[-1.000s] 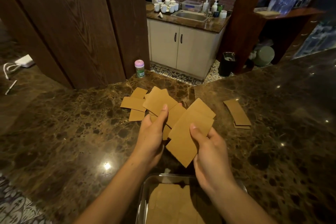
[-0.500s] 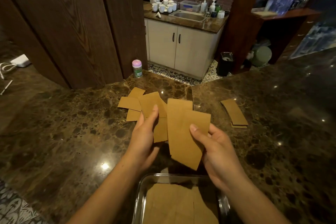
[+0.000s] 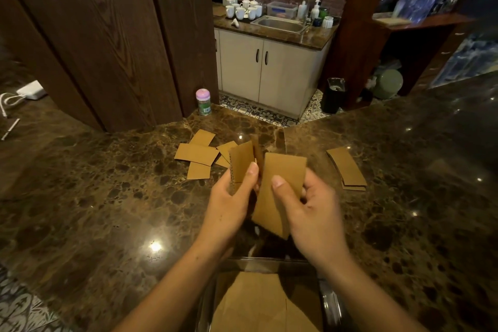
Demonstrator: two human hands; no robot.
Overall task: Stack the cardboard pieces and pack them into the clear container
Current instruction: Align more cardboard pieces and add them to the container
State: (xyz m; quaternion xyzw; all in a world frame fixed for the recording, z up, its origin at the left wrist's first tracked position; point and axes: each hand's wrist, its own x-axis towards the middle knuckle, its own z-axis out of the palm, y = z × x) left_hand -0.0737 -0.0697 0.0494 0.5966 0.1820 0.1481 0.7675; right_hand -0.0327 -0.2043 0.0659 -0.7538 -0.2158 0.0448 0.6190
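Marble bench (image 3: 107,210): my left hand (image 3: 229,207) and right hand (image 3: 310,213) pinch light, stiff cardboard pieces (image 3: 280,183) by their edges.

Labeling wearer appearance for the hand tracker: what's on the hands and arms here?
Nothing worn that shows. Left hand and right hand are bare: no gloves, rings, watch or bands visible. Both forearms are bare to the frame edge, no sleeves in view. Fingernails short, unpainted.
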